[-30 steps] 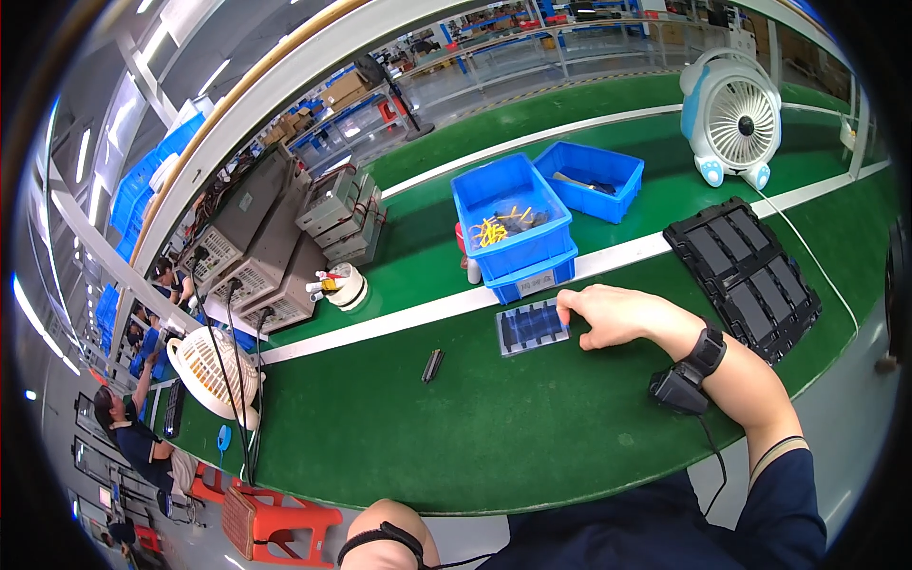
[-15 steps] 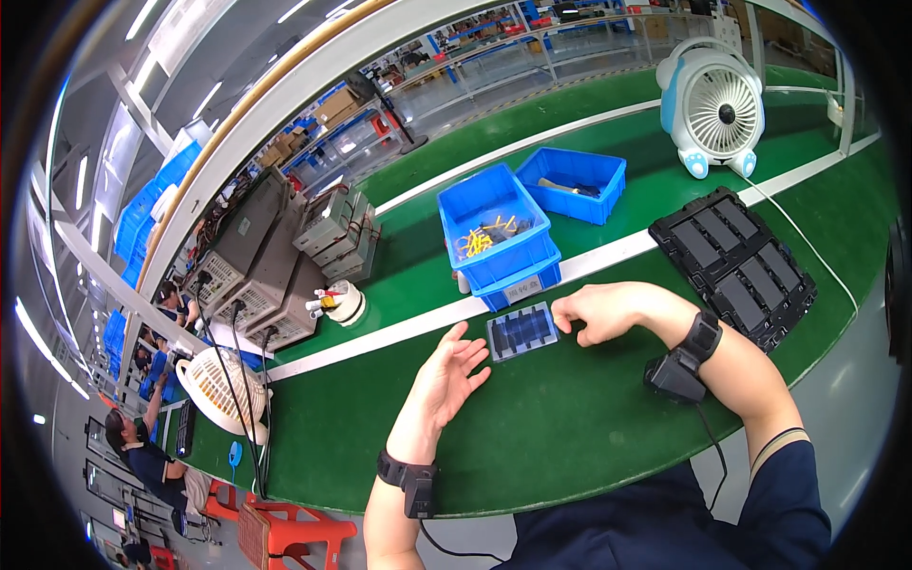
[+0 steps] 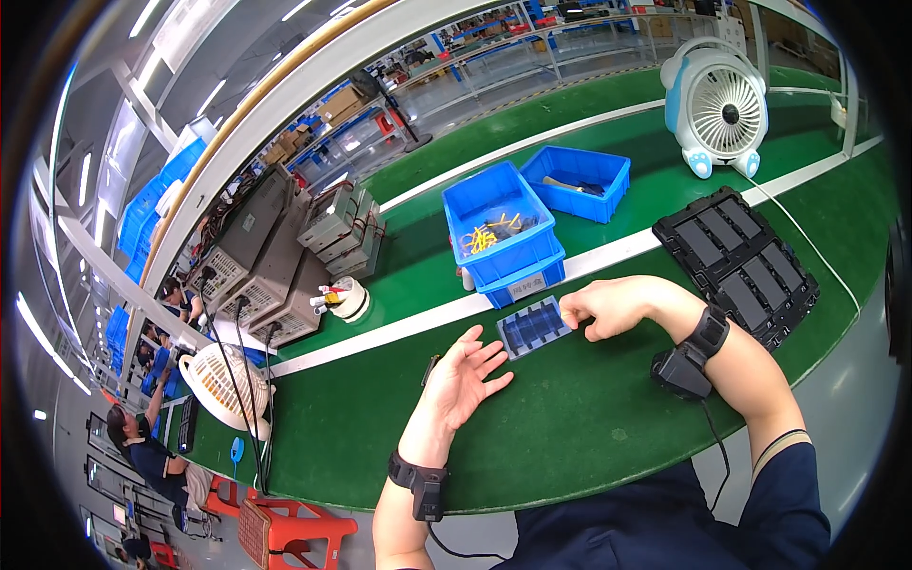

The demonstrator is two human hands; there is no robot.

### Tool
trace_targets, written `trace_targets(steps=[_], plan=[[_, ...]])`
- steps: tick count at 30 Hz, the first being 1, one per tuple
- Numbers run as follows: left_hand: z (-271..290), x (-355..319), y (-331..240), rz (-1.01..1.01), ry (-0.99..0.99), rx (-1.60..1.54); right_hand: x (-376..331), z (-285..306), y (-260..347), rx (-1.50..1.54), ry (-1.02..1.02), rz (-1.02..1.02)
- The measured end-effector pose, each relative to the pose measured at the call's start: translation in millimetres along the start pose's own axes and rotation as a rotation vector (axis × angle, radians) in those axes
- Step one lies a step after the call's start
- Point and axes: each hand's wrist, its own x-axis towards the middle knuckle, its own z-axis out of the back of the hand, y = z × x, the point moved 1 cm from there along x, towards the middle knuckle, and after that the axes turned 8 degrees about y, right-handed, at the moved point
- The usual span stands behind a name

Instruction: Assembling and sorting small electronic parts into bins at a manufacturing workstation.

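Note:
A clear rectangular sheet with dark blue-black strips across it [image 3: 532, 328] is just in front of the stacked blue bins, tilted a little. My right hand [image 3: 613, 306] pinches its right edge between thumb and fingers. To the left of the sheet, my left hand [image 3: 464, 377] is open, palm up, fingers spread and holding nothing; its fingertips come close to the sheet's left edge. Behind that hand a small dark thing [image 3: 429, 370] partly shows, too hidden to name. Both wrists wear black strapped devices with cables.
The upper blue bin [image 3: 494, 214] holds yellow and dark parts; another blue bin [image 3: 581, 185] stands behind. Black slotted trays [image 3: 736, 266] lie right on the green table [image 3: 560, 427]. A white-blue fan [image 3: 722, 109], a cream fan [image 3: 226, 380] and grey instruments [image 3: 275, 261] stand around.
The sheet has shifted slightly right and turned, its right end now higher, with my right hand on its edge. My left hand has moved right, uncovering the small dark thing.

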Motion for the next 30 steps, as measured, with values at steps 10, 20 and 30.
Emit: trace_targets(steps=[10,20,30], plan=[[0,0,-1,0.005,0.025,-0.017,3,2,-28,0.277,0.070,0.029],[12,14,-4,0.065,0.045,-0.125,5,4,-39,0.501,0.041,0.036],[-1,57,4,-0.029,-0.182,0.296,9,-2,-59,0.600,0.019,0.158]])
